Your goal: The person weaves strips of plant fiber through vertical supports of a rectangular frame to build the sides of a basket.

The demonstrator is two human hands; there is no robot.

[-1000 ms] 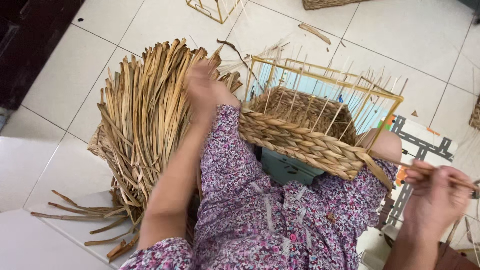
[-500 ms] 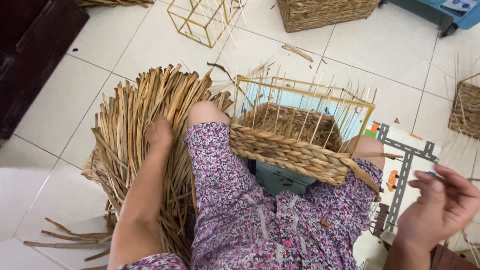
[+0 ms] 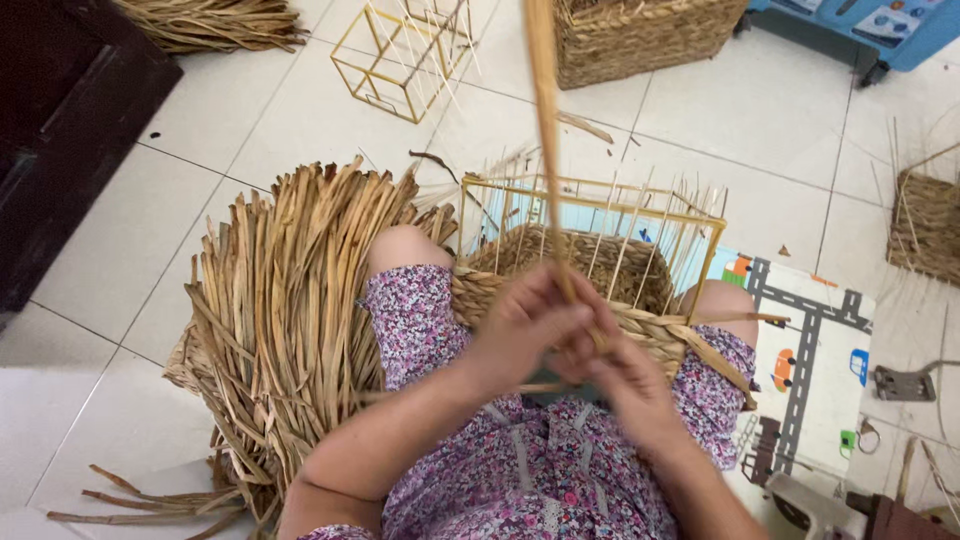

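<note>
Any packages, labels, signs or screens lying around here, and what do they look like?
Blue box-like thing, top right on the floor: bright blue, with pale printed labels on top.
Play mat, right of the knees: white, with grey roads and small coloured pictures.
No screens or signs.

A large heap of dried straw strips [image 3: 280, 330] was spread on the white tiled floor [image 3: 120, 270], left of the grip. Beyond the grip, a bare yellow wire frame [image 3: 395, 60] and a finished woven basket [image 3: 640, 35] were noted. A road-patterned play mat [image 3: 810, 360] was laid to the right, with a dark cabinet [image 3: 60, 130] far left.
</note>
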